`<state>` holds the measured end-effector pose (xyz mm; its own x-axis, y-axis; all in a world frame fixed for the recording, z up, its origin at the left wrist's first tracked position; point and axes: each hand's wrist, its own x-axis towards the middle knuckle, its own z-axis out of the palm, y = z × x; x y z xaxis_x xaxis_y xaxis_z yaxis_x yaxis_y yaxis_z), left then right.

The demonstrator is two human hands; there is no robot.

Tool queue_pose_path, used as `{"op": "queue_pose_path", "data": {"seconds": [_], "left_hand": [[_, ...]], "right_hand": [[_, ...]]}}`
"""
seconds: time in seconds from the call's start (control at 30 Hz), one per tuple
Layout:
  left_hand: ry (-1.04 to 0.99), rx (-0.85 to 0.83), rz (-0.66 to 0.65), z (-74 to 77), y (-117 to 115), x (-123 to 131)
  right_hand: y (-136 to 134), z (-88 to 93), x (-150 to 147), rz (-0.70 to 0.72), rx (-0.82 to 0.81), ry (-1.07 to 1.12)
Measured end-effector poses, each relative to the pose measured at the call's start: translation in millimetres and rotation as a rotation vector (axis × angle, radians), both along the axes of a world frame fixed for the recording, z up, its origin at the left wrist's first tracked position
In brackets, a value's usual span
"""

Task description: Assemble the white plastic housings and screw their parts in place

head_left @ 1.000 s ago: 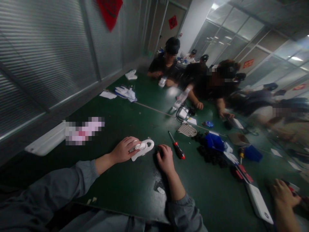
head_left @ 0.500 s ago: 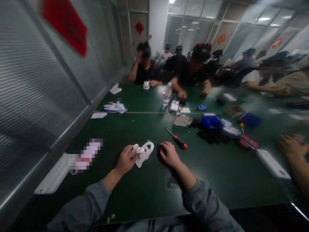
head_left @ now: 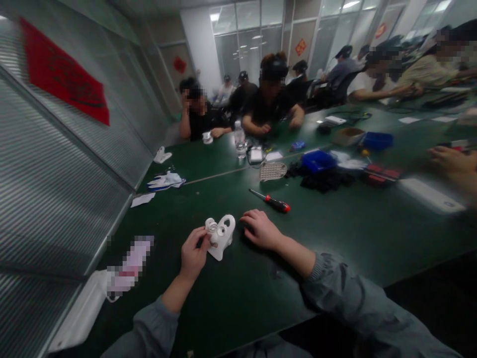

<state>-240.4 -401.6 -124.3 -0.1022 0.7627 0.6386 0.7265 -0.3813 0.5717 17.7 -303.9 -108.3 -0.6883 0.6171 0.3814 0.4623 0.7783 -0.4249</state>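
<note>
My left hand [head_left: 194, 249] is closed, thumb and fingers pinching a white plastic part [head_left: 220, 243]. This part has a flat, rounded plate with a cut-out hole at its upper end. A small round ringed piece [head_left: 211, 225] stands at its left side, by my fingertips; whether it is joined to the plate I cannot tell. My right hand [head_left: 260, 229] rests on the green table [head_left: 231, 298] just right of the part, apart from it, with fingers loosely stretched and nothing visible in them. Beyond it lies a screwdriver [head_left: 274, 201] with a red and black handle.
A pinkish, blurred-out item [head_left: 130, 266] and a long white casing [head_left: 80, 313] lie at the left. Farther back are gloves [head_left: 166, 180], a water bottle [head_left: 240, 141], a beige mesh piece [head_left: 273, 171] and a blue bin [head_left: 318, 160] beside black pieces. Other people sit around.
The camera view has swung to the right and tilted. My left hand has turned the white part a little more upright. My right hand stays beside it on the table.
</note>
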Motion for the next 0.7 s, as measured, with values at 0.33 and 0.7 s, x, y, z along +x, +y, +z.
{"op": "queue_pose_path", "data": {"seconds": [0.33, 0.7], "left_hand": [[-0.069, 0.03, 0.046, 0.9, -3, -4], [-0.164, -0.032, 0.045, 5.7, -3, 10]], "right_hand": [[-22, 9.6, -4, 0.202, -0.007, 0.001], [-37, 3.1, -15, 0.473, -0.275, 0.256]]}}
